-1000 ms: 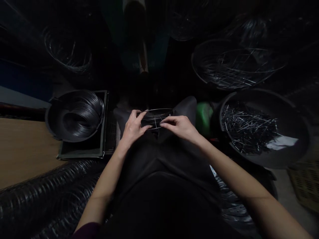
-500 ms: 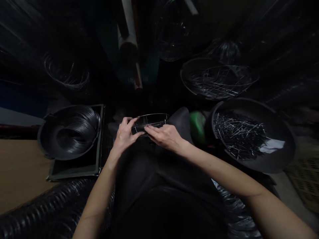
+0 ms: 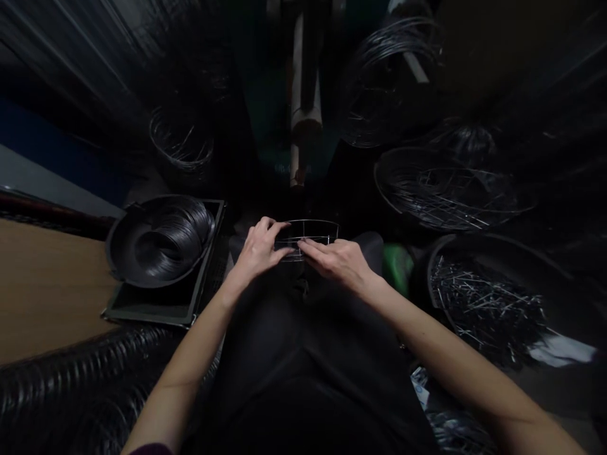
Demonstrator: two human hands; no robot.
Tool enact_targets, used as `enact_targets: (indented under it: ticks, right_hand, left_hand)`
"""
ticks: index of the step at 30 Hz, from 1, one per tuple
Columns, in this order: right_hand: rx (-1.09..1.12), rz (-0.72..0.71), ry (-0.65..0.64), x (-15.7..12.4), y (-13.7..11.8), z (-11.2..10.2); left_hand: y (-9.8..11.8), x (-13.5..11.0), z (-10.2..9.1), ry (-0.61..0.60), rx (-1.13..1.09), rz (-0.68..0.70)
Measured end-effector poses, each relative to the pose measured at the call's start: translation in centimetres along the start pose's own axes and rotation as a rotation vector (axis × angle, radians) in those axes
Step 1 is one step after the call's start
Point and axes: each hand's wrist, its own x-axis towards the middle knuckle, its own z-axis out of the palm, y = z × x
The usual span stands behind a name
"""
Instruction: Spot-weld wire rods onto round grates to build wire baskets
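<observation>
Between my hands, above my lap, is a small round wire frame (image 3: 320,221) made of thin rings joined by short upright wires. My left hand (image 3: 260,248) grips its left side, thumb low and fingers at the top ring. My right hand (image 3: 339,260) closes on the near side of the same frame, its fingertips at a middle wire. Whether the right fingers also pinch a small loose wire piece, I cannot make out. Directly beyond the frame stands a dark machine with a pale rod-like part (image 3: 298,95) pointing toward me.
To the left, a black basin (image 3: 124,253) with coiled wire (image 3: 183,234) rests on a dark crate (image 3: 149,309). On the right, one basin holds many short wire pieces (image 3: 488,303), another wire rings (image 3: 441,196). A green object (image 3: 397,268) lies by my right knee. Stacked wire rings (image 3: 85,373) lie lower left.
My view has turned left, so the surroundings sit further right in the picture. Both hands keep their hold on the wire frame with nearly the same pose.
</observation>
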Motion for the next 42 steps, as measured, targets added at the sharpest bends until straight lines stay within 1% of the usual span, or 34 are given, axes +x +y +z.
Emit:
enact_targets:
  ticks: [2,4,7,10,12,15,20,25,28,33,36,40,42]
  right_hand:
    - [0.01,0.023,0.012,0.3,0.5,-0.3]
    - [0.032,0.068,0.023,0.7,1.0,-0.5]
    - [0.057,0.122,0.039,1.4,1.7,-0.5]
    - [0.069,0.135,0.066,1.8,2.2,-0.1]
    - [0.077,0.131,0.088,1.8,2.3,0.2]
    - [0.091,0.129,0.104,1.3,2.2,0.5]
    - [0.076,0.149,0.119,0.7,2.1,0.6]
    - [0.08,0.161,0.109,0.5,2.0,0.9]
    - [0.073,0.158,0.109,0.5,1.8,1.1]
    - [0.056,0.186,0.109,0.8,1.0,1.2]
    - [0.047,0.14,0.075,1.0,0.7,1.4]
    - [0.021,0.071,0.047,1.5,0.7,1.5]
    - [-0.004,0.042,0.038,1.8,0.6,1.2]
  left_hand:
    - [0.0,0.6,-0.8,-0.03,0.0,0.025]
    - [-0.1,1.6,-1.8,-0.089,0.006,0.064]
    - [-0.5,3.4,-3.6,-0.221,0.041,0.113]
    - [-0.8,5.0,-5.1,-0.337,0.081,0.149]
    - [-0.5,5.5,-5.4,-0.376,0.117,0.157]
    - [0.3,5.9,-5.2,-0.406,0.163,0.176]
    - [0.9,6.3,-4.6,-0.368,0.187,0.232]
    - [1.1,6.5,-4.4,-0.372,0.194,0.22]
    - [0.9,6.1,-4.3,-0.335,0.182,0.224]
    - [-0.1,3.8,-4.0,-0.273,0.189,0.258]
    - [-1.2,2.4,-3.2,-0.186,0.153,0.246]
    - [-2.6,2.0,-2.1,-0.125,0.082,0.177]
    - [-3.0,2.1,-1.7,-0.107,0.058,0.175]
